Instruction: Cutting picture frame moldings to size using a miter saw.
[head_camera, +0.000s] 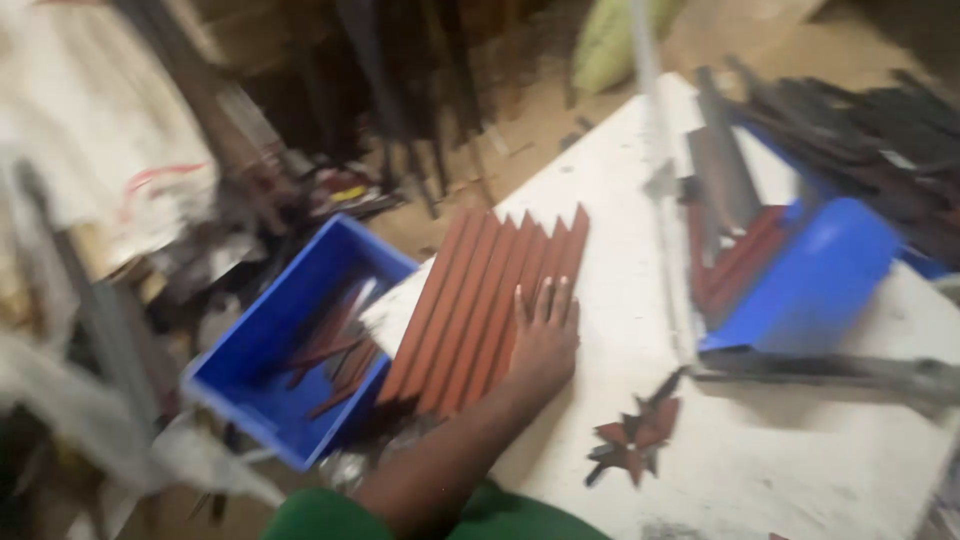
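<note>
One hand (545, 335) in shot, low centre of the frame, can't say for sure which one it is. It lies flat, fingers straight and together, pressed on top of a row of reddish-brown angled strips (480, 300), not gripping anything. The strips lie side by side on the white worktop (620, 200), their lower ends hanging over its edge. Just left of them, lower down, sits a blue crate (265, 335) with a few more strips inside. Lower right of the hand is a small pile of pointed offcuts (632, 445). Further right, a blue box (815, 285) on its side, dark metal bars (880, 130) behind it. Pretty blurry overall.
</note>
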